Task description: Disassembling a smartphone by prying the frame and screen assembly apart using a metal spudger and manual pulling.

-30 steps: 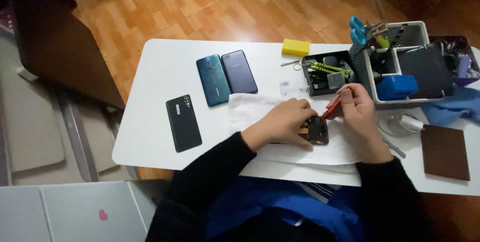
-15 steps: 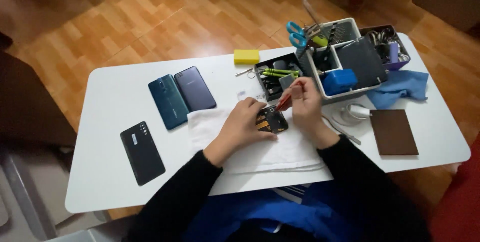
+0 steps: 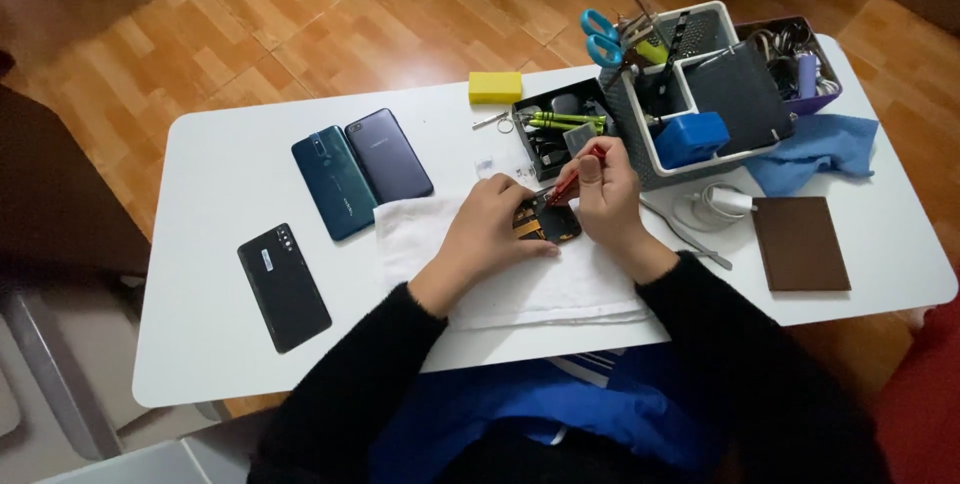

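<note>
1. Left hand [image 3: 490,229], grip pressed flat, steadies the opened phone [image 3: 548,221] on the white cloth [image 3: 520,284] at mid-counter [image 3: 200,344]
2. Right hand [image 3: 600,189], grip clamped on a red screwdriver [image 3: 572,174], tip on the phone
3. Step judged: working a screw; next needs steady downward pressure

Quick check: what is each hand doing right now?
Left hand: pressed on the opened phone, steadying it on the white cloth.
Right hand: closed on a red screwdriver.
</note>
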